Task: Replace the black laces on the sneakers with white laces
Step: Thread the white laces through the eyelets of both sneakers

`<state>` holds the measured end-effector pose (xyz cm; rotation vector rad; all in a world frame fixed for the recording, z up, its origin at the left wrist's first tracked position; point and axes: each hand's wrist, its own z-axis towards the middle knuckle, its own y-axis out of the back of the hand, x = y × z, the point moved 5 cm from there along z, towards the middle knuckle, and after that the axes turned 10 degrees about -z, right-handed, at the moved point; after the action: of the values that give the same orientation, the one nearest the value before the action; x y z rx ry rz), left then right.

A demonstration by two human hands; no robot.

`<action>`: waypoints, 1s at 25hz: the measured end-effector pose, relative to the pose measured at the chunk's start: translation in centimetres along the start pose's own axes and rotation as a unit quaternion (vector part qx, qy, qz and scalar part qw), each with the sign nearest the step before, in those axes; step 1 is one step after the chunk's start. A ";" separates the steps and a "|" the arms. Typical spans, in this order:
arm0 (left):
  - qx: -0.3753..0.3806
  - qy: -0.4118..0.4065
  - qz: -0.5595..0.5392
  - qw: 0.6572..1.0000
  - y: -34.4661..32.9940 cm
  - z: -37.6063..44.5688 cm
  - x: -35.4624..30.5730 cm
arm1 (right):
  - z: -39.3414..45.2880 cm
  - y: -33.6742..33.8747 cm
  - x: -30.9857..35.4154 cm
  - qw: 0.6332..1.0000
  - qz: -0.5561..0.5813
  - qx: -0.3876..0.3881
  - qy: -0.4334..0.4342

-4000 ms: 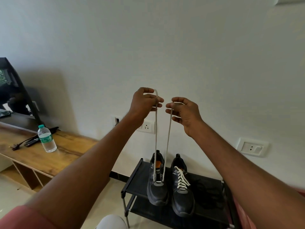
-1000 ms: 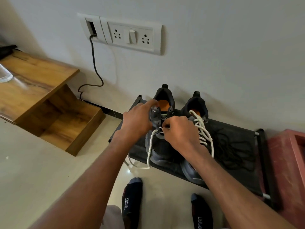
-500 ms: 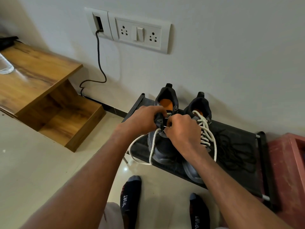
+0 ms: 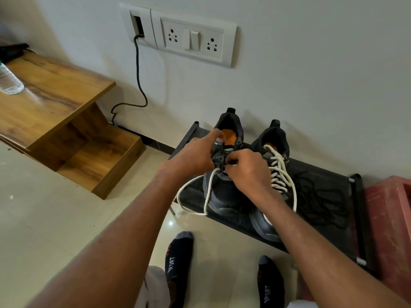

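Two feet in dark socks (image 4: 179, 261) stand on the pale floor (image 4: 44, 218) at the bottom, with the word SPORT on each sock. Both arms reach forward from there to a low black rack (image 4: 329, 210). The left hand (image 4: 195, 155) has curled fingers and grips the left side of the left shoe (image 4: 222, 194) near the top lace holes, with one finger up by the shoe's orange inside. The right hand (image 4: 249, 172) sits just beside it, back up, fingers curled tight, pinching the white lace (image 4: 208, 194) at the middle of the same shoe. The two hands almost touch. One end of the white lace comes out from under the hands, falls in a long loop over the front edge of the rack, and hangs above the floor. The right shoe (image 4: 273, 156) stands just beside the left one and has a white lace crossed all the way up, with one loose end hanging down its side. Black laces (image 4: 320, 201) lie in a messy heap on the rack, right of the shoes. A red box (image 4: 387, 218) stands by the rack's right end. Far left is a wooden worktop (image 4: 49, 94) with a clear bottle (image 4: 9, 82) on it. On the wall behind is a white socket plate (image 4: 189, 36), and a dark cord (image 4: 139, 72) runs down from it.
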<state>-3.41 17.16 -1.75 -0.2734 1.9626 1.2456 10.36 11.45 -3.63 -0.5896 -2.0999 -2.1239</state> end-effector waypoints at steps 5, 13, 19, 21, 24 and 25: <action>-0.020 0.046 -0.011 0.999 0.3 0.8 1.8 | 0.5 -0.7 -1.7 0.994 0.090 0.048 -0.023; -0.017 0.020 0.025 0.999 -0.2 0.5 0.7 | -0.7 0.0 0.0 1.000 -0.001 -0.018 -0.017; -0.022 0.038 0.008 0.999 0.0 0.4 0.9 | -0.2 -0.6 0.2 0.996 0.057 0.048 -0.056; -0.024 0.037 0.003 0.999 0.0 0.4 1.0 | 0.2 -1.2 -0.3 0.980 0.141 0.104 -0.095; -0.040 0.036 -0.009 0.999 -0.1 0.2 0.7 | 0.3 -1.0 -0.4 0.969 0.177 0.141 -0.094; -0.053 0.035 -0.013 0.998 -0.1 0.2 0.5 | 0.3 -0.8 -0.4 0.972 0.162 0.155 -0.073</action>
<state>-3.61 17.42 -2.21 -0.3993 1.9489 1.3420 10.48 11.72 -4.51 -0.9903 -2.1670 -1.5838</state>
